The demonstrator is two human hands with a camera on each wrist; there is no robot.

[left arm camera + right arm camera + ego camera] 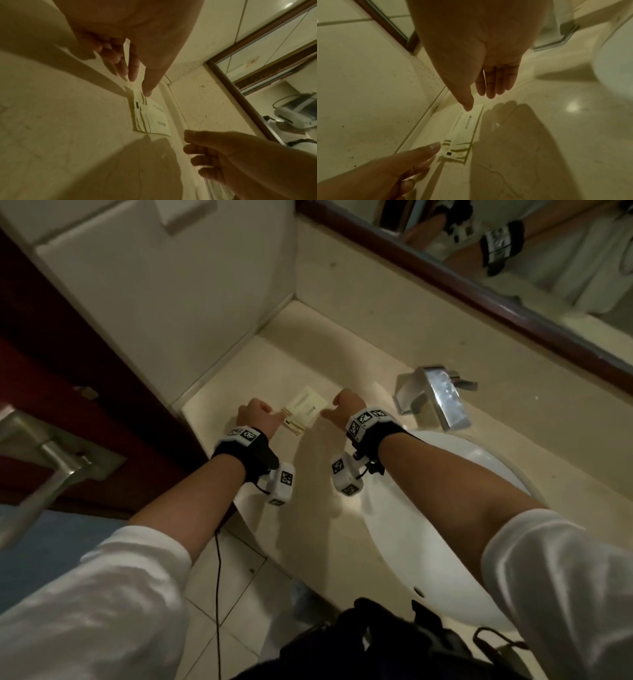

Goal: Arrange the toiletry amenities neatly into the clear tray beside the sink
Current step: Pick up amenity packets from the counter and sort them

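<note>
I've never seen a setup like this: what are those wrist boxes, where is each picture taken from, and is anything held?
No machine: a person's bare hands, a small camera strapped to each wrist. The wide picture comes from a head camera; the other two look along each hand. Flat paper sachets lie on the bathroom counter beside the basin and tap. The left hand touches their striped end with a fingertip; the right hand points its thumb at the other end. Nothing is gripped.

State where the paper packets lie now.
In the head view, the paper packets lie on the counter, between the left hand and the right hand, left of the faucet.
</note>
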